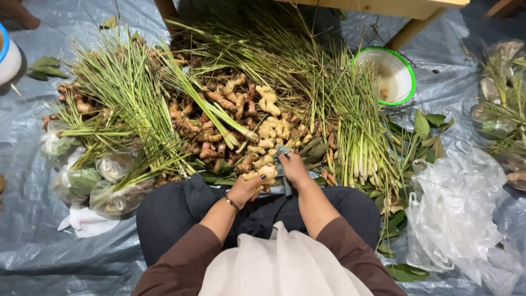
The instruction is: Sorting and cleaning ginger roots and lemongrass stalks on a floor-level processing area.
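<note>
I sit on the ground with a pile of ginger roots [241, 126] in front of my knees. My left hand [245, 188] grips a pale piece of ginger [263, 174] at the pile's near edge. Close beside it, my right hand [292, 168] holds a grey-green cloth [285, 178] against that same piece. Bundles of lemongrass stalks [131, 109] lie over and around the ginger on both sides.
A white bowl with a green rim [390, 75] stands at the back right. Clear plastic bags [455, 214] lie at my right, filled bags [104, 183] at my left. A grey plastic sheet [33, 235] covers the ground. Wooden table legs [408, 33] rise behind.
</note>
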